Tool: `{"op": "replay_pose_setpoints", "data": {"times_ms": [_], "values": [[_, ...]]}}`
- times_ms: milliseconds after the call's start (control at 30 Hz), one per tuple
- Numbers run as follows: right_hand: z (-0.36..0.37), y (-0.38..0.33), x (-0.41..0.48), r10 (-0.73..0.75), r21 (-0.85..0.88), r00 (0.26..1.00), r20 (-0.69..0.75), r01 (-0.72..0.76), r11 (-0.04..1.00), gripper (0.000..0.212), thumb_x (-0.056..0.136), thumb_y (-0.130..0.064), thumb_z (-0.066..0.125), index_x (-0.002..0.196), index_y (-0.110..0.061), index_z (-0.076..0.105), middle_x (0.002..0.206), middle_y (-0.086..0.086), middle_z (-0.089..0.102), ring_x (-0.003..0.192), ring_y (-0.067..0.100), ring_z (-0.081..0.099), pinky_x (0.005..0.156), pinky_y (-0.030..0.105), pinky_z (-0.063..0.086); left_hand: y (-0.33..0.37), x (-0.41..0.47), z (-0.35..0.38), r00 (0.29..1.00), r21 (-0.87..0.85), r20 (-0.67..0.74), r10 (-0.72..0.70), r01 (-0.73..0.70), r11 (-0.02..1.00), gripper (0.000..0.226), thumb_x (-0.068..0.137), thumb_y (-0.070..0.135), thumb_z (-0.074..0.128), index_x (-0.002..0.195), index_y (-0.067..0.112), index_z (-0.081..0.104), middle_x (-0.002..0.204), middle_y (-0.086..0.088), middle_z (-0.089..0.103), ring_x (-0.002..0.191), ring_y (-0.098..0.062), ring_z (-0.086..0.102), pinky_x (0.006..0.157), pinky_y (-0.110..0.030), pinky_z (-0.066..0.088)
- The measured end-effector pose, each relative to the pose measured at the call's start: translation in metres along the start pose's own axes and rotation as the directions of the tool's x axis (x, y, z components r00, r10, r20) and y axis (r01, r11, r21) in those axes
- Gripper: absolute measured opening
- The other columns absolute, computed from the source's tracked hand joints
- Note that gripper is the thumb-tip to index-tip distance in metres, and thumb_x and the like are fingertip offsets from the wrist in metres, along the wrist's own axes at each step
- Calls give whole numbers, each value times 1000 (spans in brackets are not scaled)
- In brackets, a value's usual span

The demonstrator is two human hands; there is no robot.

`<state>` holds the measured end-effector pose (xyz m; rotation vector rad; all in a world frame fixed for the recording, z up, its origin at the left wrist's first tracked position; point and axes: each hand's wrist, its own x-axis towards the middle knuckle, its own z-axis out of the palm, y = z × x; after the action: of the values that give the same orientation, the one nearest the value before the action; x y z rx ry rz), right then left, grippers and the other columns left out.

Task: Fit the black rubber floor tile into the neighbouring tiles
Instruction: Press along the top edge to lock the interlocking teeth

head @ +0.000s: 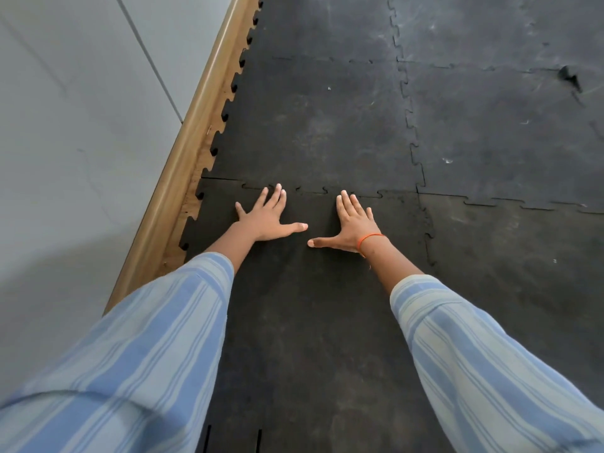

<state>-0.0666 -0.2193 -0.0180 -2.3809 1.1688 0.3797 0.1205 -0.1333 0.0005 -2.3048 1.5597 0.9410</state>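
Observation:
The black rubber floor tile [310,305] lies flat under me, its toothed far edge meeting the neighbouring tile ahead [313,125] along a jigsaw seam. My left hand [266,217] rests palm down on the tile, fingers spread, fingertips at the seam. My right hand [351,225], with an orange band at the wrist, lies flat beside it, fingers also reaching the seam. Another neighbouring tile [523,273] joins on the right side. Neither hand holds anything.
A wooden skirting board [183,165] runs along the left, below a grey wall [65,125]. The tiles' toothed left edges stand next to it with small gaps. More scuffed black tiles [506,109] cover the floor to the right and ahead.

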Motion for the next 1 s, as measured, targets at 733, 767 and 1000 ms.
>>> {"op": "replay_pose_setpoints", "data": {"times_ms": [733, 767, 1000], "values": [[23, 93, -53, 280, 34, 913, -296, -283, 959, 104, 74, -85, 21, 151, -19, -2, 161, -1, -8, 147, 16, -10, 120, 46, -2, 84, -15, 31, 991, 16, 109, -77, 75, 997, 140, 56, 88, 55, 145, 22, -30, 148, -1, -46, 137, -39, -36, 103, -78, 1], [34, 95, -66, 280, 39, 900, -333, -284, 958, 103, 76, -83, 20, 152, -16, 0, 161, 1, -4, 148, 16, -7, 120, 45, 0, 89, -25, 37, 988, 23, 140, -71, 69, 997, 145, 53, 84, 63, 144, 22, -32, 147, -3, -47, 135, -41, -37, 102, -78, 2], [87, 72, -146, 290, 37, 867, -405, -301, 953, 98, 81, -74, 20, 150, -5, 10, 160, 9, 6, 148, 18, 3, 120, 38, 2, 119, -71, 75, 962, 55, 263, -74, 61, 997, 153, 56, 52, 87, 143, 24, -35, 143, -10, -51, 129, -51, -39, 101, -80, 8]]}}
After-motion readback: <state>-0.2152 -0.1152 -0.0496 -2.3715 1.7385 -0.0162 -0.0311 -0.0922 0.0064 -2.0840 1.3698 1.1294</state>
